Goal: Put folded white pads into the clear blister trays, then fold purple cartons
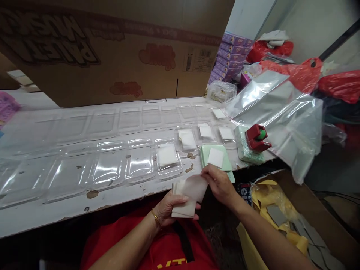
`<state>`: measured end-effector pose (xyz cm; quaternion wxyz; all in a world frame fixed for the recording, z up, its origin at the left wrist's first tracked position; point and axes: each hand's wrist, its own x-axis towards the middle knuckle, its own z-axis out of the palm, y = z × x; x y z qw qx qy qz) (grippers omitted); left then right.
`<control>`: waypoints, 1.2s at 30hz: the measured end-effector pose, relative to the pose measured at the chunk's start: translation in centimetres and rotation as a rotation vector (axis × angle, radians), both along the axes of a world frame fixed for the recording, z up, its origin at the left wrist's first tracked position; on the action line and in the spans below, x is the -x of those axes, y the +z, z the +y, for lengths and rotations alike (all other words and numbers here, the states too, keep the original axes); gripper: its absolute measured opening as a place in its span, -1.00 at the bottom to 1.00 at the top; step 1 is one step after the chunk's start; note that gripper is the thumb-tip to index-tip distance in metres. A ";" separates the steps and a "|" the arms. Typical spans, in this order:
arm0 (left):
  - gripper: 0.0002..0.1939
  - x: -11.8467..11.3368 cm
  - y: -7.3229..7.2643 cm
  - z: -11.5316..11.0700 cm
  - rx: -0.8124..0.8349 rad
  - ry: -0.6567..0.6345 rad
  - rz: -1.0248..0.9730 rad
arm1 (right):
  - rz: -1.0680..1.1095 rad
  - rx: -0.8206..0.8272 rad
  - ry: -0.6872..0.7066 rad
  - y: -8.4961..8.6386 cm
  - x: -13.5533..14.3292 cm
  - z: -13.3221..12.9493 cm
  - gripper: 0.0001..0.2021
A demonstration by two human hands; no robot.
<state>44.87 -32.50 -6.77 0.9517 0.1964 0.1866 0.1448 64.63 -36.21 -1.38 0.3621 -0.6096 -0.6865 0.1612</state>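
Observation:
A stack of white square paper sheets (182, 208) is gripped in my left hand (168, 206), thumb on top and fingers underneath, in front of the table's edge. My right hand (218, 183) pinches the upper right corner of the top sheet, which bends up from the stack. Just beyond my right hand, a white square (216, 157) lies on a light green block (206, 150). Left of it, a clear plastic tray (170, 173) holds a small pile of white squares (167, 154). More white piles sit in clear trays (187, 139) farther back.
Two rows of clear plastic trays (107, 168) cover the white table (70, 210). A large cardboard box (112, 48) stands behind. A red tape dispenser (255, 138) rests on a wrapped green block at right, near plastic sheets (281, 108). An open carton (332, 210) is below.

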 end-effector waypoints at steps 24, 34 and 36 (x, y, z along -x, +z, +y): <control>-0.32 0.9 1.0 0.8 0.000 0.019 0.032 | -0.440 0.236 -0.314 -1.6 -14.0 5.5 -0.72; -0.32 1.2 1.0 1.0 -0.005 0.044 0.016 | -0.489 0.428 -0.282 -1.8 -13.5 7.2 -0.53; -0.32 1.2 1.0 1.0 -0.007 0.048 0.016 | -0.494 0.461 -0.283 -2.1 -13.6 7.4 -0.48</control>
